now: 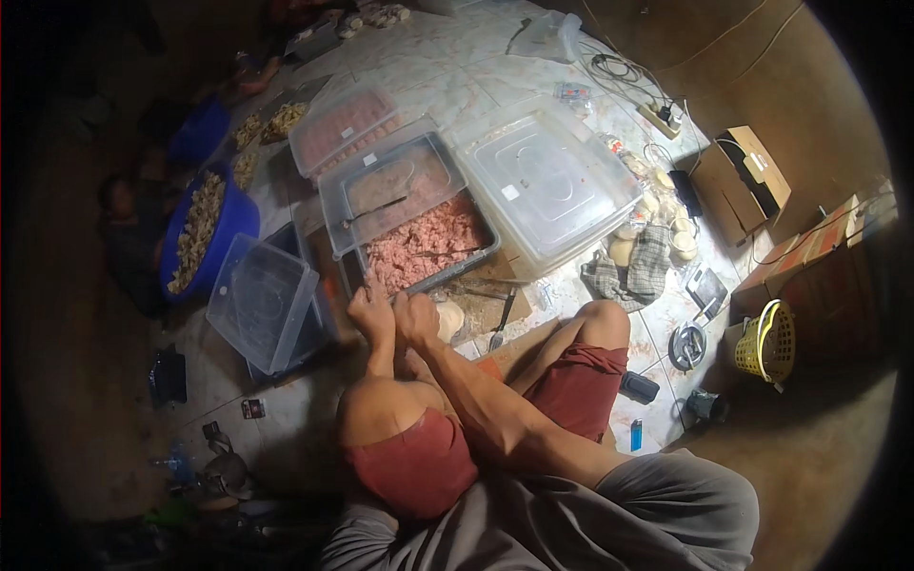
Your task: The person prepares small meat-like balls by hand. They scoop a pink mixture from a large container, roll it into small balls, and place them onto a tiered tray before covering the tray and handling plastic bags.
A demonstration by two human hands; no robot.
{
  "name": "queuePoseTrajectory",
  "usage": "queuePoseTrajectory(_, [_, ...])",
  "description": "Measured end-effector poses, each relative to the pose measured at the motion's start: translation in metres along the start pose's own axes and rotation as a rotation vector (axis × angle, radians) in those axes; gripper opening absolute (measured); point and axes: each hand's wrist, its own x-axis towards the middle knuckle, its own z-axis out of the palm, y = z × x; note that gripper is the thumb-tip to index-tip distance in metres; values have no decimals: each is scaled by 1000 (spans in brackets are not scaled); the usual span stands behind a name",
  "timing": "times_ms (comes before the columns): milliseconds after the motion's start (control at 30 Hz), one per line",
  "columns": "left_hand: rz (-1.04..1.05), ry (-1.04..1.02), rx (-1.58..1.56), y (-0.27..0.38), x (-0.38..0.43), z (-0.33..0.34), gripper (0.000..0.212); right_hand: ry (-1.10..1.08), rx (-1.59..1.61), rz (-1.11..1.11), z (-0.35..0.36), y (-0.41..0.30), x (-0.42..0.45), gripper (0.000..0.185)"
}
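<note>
My left hand and my right hand are side by side, fingers curled, at the near left corner of a dark plastic tub. Whatever is between the fingers is too small or hidden to make out. Pink minced meat fills the tub's near part. A clear plastic lid lies across its far part, with a dark thin utensil on top. Just right of my right hand sits a pale rounded thing, partly covered by the hand. A fork lies on cardboard beyond it.
Stacked lidded containers stand right of the tub. A container of pink rolls is behind it. Left are a clear lidded box and a blue basin of pale pieces, with a person beside it. A checked cloth lies right.
</note>
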Motion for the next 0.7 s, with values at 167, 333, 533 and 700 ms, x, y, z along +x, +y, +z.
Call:
queuePoseTrajectory(167, [-517, 293, -819, 0, 14, 48, 52, 278, 118, 35, -54, 41, 90, 47])
queuePoseTrajectory(333, [-790, -16, -1130, -13, 15, -17, 45, -113, 441, -248, -61, -8, 12, 40])
queuePoseTrajectory(533, [-754, -138, -1085, 16, 15, -4, 42, 16, 505, -84, -118, 52, 23, 40])
queuePoseTrajectory(700, [-682, -329, -1036, 20, 11, -10, 39, 178, 5, -584, -145, 20, 13, 37])
